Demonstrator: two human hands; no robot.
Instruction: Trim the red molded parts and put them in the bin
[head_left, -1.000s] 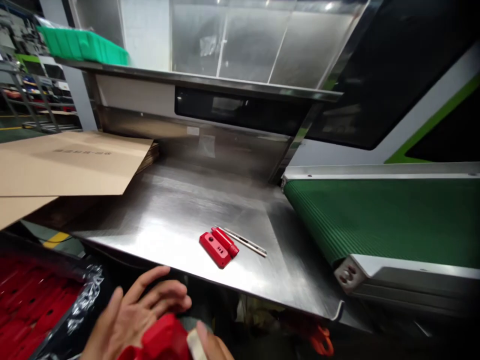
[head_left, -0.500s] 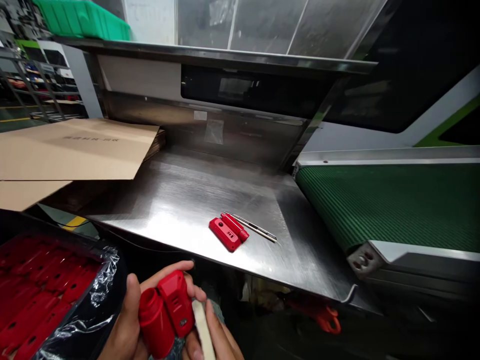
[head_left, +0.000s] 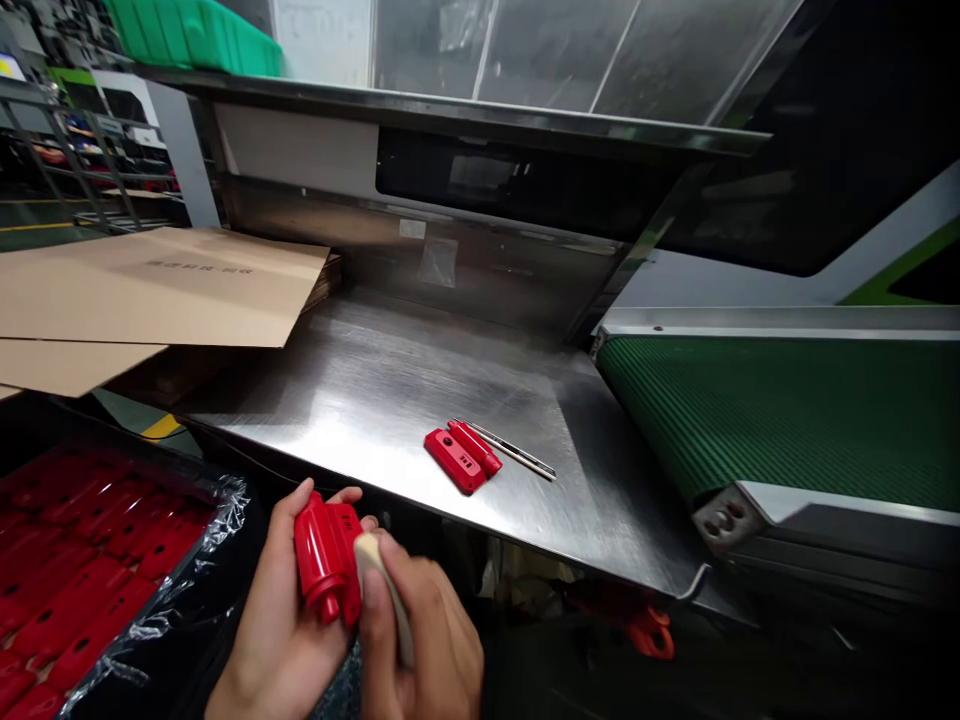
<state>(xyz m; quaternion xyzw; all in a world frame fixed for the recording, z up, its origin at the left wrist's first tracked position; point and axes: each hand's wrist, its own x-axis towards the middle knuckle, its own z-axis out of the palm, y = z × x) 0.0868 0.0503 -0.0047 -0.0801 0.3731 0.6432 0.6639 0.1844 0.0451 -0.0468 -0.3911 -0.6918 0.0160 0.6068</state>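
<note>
My left hand (head_left: 274,610) is wrapped round a red plastic part (head_left: 321,545), which has a glossy cylinder beside a flatter slotted body. A pale, flat strip (head_left: 390,600) is pinched in my right hand (head_left: 431,630), its tip against the right side of that part. Both hands are low in the view, in front of the table's near edge. On the metal table (head_left: 360,370) lies another red part (head_left: 461,455), with thin rods (head_left: 517,453) just to its right.
Flat cardboard sheets (head_left: 165,290) cover the table's left end. A plastic-lined bin (head_left: 217,540) of red parts stands at the lower left. At the right is a green conveyor belt (head_left: 787,410). A green crate (head_left: 195,35) sits on the upper shelf (head_left: 465,115).
The held red part has turned, so its narrow stub now points down towards me. My right hand has moved up, bringing the pale strip along the part's side. The view has shifted slightly.
</note>
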